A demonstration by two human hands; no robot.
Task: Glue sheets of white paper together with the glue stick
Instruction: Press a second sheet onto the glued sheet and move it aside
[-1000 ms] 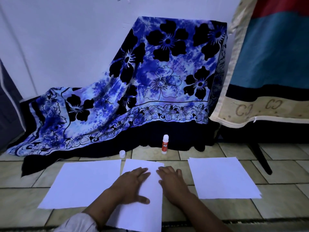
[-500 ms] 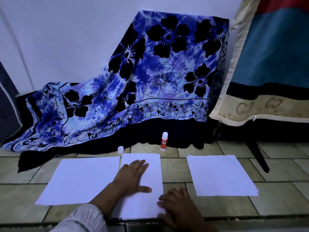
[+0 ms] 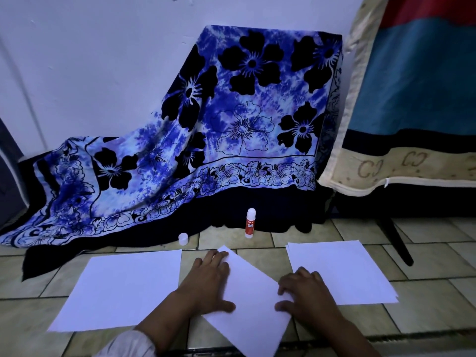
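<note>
Saw 3 plain white sheets: left sheet (image 3: 123,289), middle sheet (image 3: 247,297), right sheet (image 3: 340,269). Glue stick (image 3: 250,224) was white w/ a red label; loose cap (image 3: 183,239) white. Draped cloth (image 3: 231,130): blue-white tie-dye w/ big black flowers, outlined hibiscus border, black hem. Floor tiles (image 3: 425,305) beige, dark grout. Hanging fabric (image 3: 412,86): red, teal & black bands, cream edge w/ brownish C-shaped marks.
</note>
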